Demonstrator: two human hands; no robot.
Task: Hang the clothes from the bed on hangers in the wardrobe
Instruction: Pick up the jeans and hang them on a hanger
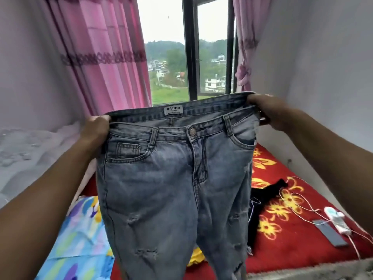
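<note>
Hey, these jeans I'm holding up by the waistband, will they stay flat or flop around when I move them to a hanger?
The jeans will probably flop: they hang limp below the left hand and right hand. The thick denim looks fairly heavy. The ripped patches may snag.

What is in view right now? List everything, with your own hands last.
jeans: one, washed blue, ripped, held up by the waistband over the bed
black garment: one, on the red blanket
yellow cloth: one, partly hidden behind the jeans
red blanket: one, yellow flowers, covers the bed
patterned sheet: one, blue and multicolour, bed's left
phone: one, grey, right edge
white charger and cables: beside the phone
curtains: pink, flanking the window
left hand: grip on waistband
right hand: grip on waistband
</note>
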